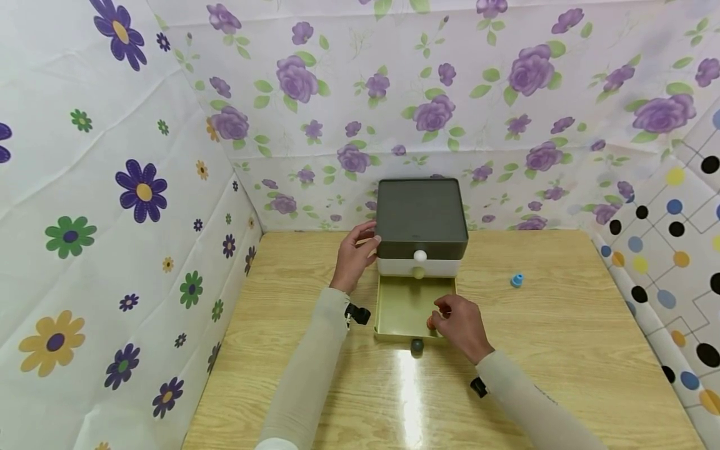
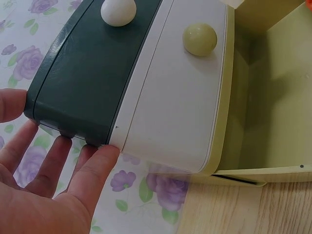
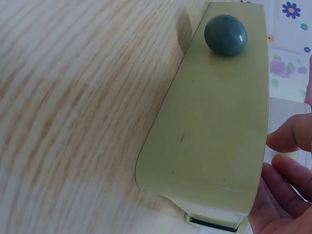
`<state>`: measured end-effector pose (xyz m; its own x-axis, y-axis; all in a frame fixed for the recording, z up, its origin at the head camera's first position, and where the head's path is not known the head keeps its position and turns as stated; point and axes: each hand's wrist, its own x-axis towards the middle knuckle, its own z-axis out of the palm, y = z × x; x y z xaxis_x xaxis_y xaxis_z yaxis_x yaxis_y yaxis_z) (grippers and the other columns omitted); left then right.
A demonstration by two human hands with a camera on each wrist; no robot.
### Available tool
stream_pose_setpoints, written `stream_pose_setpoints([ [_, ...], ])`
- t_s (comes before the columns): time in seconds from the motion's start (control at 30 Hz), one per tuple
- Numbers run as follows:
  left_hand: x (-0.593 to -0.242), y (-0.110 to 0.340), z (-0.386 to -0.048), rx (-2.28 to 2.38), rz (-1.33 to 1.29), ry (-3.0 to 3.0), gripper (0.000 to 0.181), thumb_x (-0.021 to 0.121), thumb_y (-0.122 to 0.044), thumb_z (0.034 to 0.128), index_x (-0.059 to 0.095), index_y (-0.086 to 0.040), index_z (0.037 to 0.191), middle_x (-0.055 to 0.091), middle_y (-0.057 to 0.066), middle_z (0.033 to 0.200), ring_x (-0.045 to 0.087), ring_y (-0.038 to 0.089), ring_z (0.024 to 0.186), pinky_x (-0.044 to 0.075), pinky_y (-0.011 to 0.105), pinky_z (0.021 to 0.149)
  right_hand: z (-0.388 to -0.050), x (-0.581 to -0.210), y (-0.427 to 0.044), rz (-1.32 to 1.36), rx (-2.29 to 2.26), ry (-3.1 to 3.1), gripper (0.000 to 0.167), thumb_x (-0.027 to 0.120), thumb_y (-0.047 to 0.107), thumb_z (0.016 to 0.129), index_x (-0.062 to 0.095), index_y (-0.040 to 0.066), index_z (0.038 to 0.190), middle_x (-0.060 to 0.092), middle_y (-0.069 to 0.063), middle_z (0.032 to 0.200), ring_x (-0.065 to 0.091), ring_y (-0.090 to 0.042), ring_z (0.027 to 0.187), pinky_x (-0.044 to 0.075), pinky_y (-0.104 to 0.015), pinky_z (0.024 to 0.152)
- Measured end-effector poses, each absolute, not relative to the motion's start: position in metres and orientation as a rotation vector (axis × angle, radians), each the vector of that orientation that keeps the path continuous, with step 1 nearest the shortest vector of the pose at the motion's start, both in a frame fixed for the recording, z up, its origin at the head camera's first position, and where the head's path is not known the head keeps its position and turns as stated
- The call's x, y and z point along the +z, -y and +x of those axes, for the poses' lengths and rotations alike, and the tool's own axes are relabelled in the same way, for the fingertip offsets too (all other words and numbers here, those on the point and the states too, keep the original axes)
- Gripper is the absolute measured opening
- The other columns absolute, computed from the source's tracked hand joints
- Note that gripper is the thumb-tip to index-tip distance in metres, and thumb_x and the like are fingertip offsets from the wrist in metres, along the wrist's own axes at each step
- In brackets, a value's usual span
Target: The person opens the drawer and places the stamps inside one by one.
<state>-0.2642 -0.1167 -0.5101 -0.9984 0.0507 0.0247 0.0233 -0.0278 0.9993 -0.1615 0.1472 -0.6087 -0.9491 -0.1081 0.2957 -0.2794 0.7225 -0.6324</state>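
Observation:
A small drawer cabinet (image 1: 422, 212) with a dark top tier stands against the back wall covering, its bottom olive drawer (image 1: 399, 306) pulled out. My left hand (image 1: 355, 255) rests on the cabinet's left side. In the left wrist view, its fingers (image 2: 95, 170) are extended and touch the side edge of the dark and white tiers. Inside the drawer's front right corner, my right hand (image 1: 462, 325) pinches a small orange-red piece (image 1: 430, 322), mostly hidden by the fingers. From the right wrist, the drawer front (image 3: 214, 122) hides the fingertips and that piece.
A small blue piece (image 1: 516, 280) lies on the wooden table (image 1: 551, 350) right of the cabinet. Round knobs stick out of the drawer fronts, with a dark knob (image 1: 417, 346) on the pulled-out one. Flowered and dotted coverings (image 1: 315, 144) enclose the back and sides.

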Motion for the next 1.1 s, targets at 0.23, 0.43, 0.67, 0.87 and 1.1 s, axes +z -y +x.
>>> stream_pose_setpoints([
  [0.23,-0.51,0.117,-0.263,2.252,0.084,-2.153,0.039,0.071,-0.029,0.1037,0.066,-0.031,0.142,0.063,0.006,0.134,0.066,0.025,0.116,0.055,0.06,0.104,-0.161,-0.605,-0.151,0.281,1.06,2.688,0.02,0.08,0.013,0.089,0.08,0.003,0.106,0.077,-0.008,0.093,0.073,-0.022,0.082,0.062,-0.044,0.072],
  [0.43,-0.51,0.117,-0.264,2.245,0.083,-2.17,0.038,0.071,-0.03,0.1037,0.066,-0.032,0.142,0.063,0.006,0.134,0.065,0.026,0.115,0.057,0.057,0.102,-0.167,-0.598,-0.16,0.253,1.067,2.681,0.021,0.079,0.015,0.091,0.08,0.003,0.108,0.078,-0.011,0.096,0.074,-0.025,0.084,0.062,-0.044,0.072],
  [0.67,-0.51,0.116,-0.264,2.235,0.089,-2.188,0.037,0.071,-0.03,0.1034,0.066,-0.034,0.14,0.064,0.005,0.132,0.066,0.025,0.115,0.059,0.054,0.1,-0.175,-0.587,-0.175,0.163,1.076,2.671,0.021,0.077,0.016,0.093,0.08,0.003,0.109,0.079,-0.013,0.1,0.076,-0.028,0.089,0.064,-0.048,0.076],
  [0.87,-0.509,0.115,-0.264,2.241,0.089,-2.182,0.037,0.07,-0.029,0.1035,0.066,-0.033,0.14,0.064,0.005,0.133,0.066,0.025,0.114,0.058,0.056,0.101,-0.185,-0.582,-0.197,0.119,1.058,2.636,0.022,0.076,0.015,0.094,0.079,0.002,0.111,0.079,-0.016,0.098,0.077,-0.031,0.087,0.063,-0.05,0.075],
  [1.1,-0.509,0.115,-0.264,2.243,0.083,-2.178,0.036,0.071,-0.029,0.1035,0.067,-0.034,0.139,0.063,0.006,0.132,0.066,0.026,0.115,0.058,0.056,0.101,-0.194,-0.581,-0.224,0.088,1.043,2.606,0.024,0.074,0.016,0.095,0.078,0.0,0.112,0.079,-0.018,0.097,0.076,-0.033,0.086,0.063,-0.052,0.073],
])
